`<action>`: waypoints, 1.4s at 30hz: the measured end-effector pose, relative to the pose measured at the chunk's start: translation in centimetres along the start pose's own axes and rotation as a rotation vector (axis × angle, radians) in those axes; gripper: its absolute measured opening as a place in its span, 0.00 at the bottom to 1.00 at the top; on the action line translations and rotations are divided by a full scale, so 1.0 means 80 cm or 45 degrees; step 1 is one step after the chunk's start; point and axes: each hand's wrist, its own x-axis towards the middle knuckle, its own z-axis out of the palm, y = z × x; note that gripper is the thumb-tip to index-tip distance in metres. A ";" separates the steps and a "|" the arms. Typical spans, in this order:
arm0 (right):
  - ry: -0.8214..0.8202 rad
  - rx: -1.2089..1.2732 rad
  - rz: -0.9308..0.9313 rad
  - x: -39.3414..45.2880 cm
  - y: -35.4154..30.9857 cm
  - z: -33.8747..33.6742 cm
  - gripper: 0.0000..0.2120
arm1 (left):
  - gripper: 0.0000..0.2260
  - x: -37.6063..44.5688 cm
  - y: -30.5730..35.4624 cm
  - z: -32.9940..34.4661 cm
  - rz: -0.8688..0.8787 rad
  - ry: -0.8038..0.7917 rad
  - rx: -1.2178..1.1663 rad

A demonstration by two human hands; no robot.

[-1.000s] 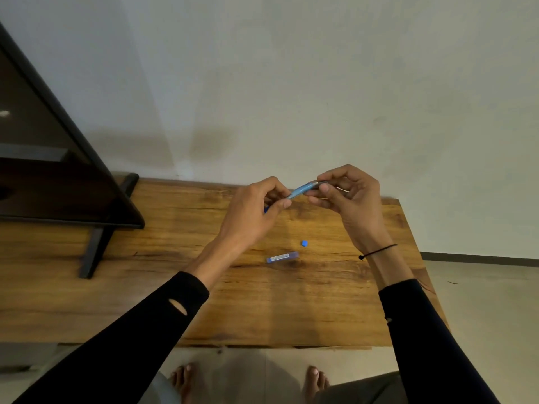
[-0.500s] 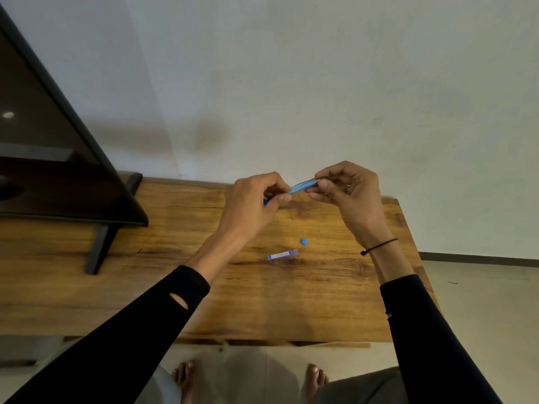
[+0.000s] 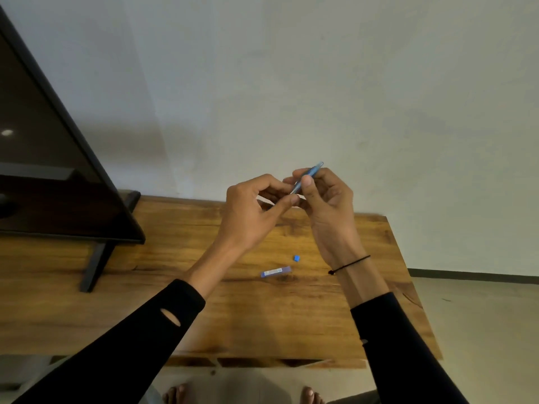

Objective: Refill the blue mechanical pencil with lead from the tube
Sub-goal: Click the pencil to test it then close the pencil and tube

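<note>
The blue mechanical pencil (image 3: 309, 176) is in the air above the wooden table (image 3: 204, 316), tilted with its upper end toward the wall. My right hand (image 3: 326, 199) grips its middle between thumb and fingers. My left hand (image 3: 250, 211) pinches at the pencil's lower end with thumb and forefinger; whether a lead is between them is too small to tell. The lead tube (image 3: 276, 272) lies flat on the table below my hands, apart from both. A small blue cap (image 3: 296, 258) rests just beyond the tube.
A dark flat screen (image 3: 52, 182) on a black stand (image 3: 96, 263) fills the table's left part. A pale wall rises right behind the table. The table's right edge (image 3: 408, 272) drops to the floor, and bare feet show below the front edge.
The pencil has swung from nearly level to steeply tilted, its upper end now raised past my right fingers. Both hands rose slightly. Tube and cap have not moved.
</note>
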 end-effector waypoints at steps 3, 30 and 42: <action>0.089 0.389 0.038 0.002 -0.029 0.016 0.10 | 0.06 0.011 0.006 -0.009 -0.082 0.126 -0.209; 0.055 1.361 0.110 -0.016 -0.143 0.030 0.25 | 0.10 0.034 -0.005 -0.033 -0.265 0.458 -0.561; 0.042 1.263 0.108 -0.020 -0.144 0.039 0.25 | 0.09 0.033 -0.011 -0.032 -0.147 0.454 -0.541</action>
